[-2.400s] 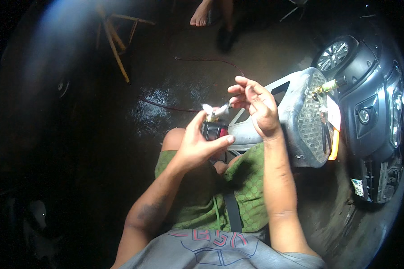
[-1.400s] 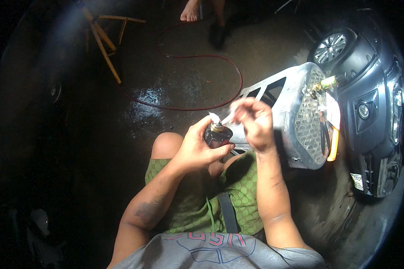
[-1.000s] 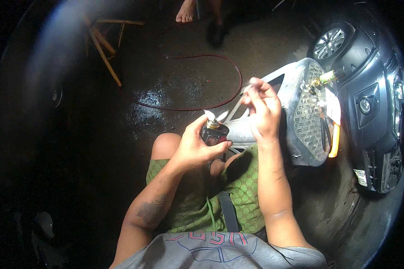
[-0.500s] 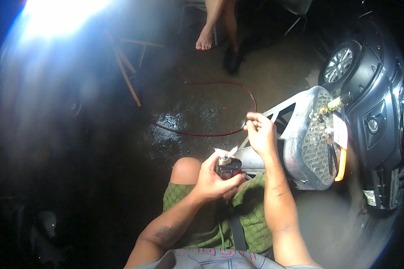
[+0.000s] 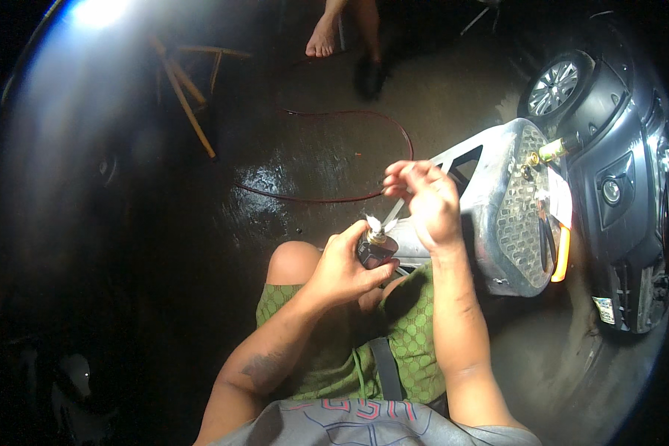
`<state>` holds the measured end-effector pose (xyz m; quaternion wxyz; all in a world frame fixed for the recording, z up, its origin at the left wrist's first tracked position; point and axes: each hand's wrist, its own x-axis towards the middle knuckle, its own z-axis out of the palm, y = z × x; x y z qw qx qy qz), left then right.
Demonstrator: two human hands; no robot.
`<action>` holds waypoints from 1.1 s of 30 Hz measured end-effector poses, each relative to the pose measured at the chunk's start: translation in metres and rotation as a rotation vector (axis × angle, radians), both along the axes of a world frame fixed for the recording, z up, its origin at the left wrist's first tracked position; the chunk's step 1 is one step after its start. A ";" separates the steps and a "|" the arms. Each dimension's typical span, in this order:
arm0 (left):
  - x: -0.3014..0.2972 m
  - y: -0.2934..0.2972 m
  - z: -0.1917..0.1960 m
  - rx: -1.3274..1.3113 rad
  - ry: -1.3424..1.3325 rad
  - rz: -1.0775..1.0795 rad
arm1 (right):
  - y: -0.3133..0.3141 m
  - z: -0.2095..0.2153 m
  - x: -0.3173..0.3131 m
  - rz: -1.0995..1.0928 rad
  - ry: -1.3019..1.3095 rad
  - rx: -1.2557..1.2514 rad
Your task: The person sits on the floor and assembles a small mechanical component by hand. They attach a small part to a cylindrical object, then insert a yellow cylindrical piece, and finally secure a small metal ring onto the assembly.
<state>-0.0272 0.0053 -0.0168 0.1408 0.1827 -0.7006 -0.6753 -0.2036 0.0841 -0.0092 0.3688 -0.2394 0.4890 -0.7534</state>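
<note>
Centre frame, left hand [image 5: 342, 269] grasped boxy black device [image 5: 375, 253], white fibrous tufts [image 5: 374, 223] atop; right hand [image 5: 431, 204] curled, grip indeterminable

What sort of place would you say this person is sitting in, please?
Probably a garage or vehicle workshop: a dark car is at the right, a thin red hose loops over the wet-looking floor, and a grey stool holds small items.

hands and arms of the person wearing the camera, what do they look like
The left hand and right hand are ungloved. Both forearms are bare; the left has a dark tattoo, its design unclear. A grey short sleeve shows on the right.
</note>
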 end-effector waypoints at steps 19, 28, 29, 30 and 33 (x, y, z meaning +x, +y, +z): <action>-0.011 0.004 -0.006 -0.150 -0.169 -0.032 | -0.003 -0.006 -0.004 0.018 0.155 0.096; -0.006 -0.006 0.008 0.535 0.009 0.021 | 0.016 -0.005 -0.001 -0.080 0.290 0.371; -0.006 -0.006 0.006 0.559 0.014 0.035 | 0.015 -0.003 0.006 0.003 0.201 0.233; -0.007 -0.007 0.005 0.579 0.027 0.028 | 0.013 -0.003 0.013 0.047 0.231 0.185; -0.006 -0.008 0.004 0.573 0.032 0.017 | 0.008 -0.001 0.017 0.111 0.324 0.101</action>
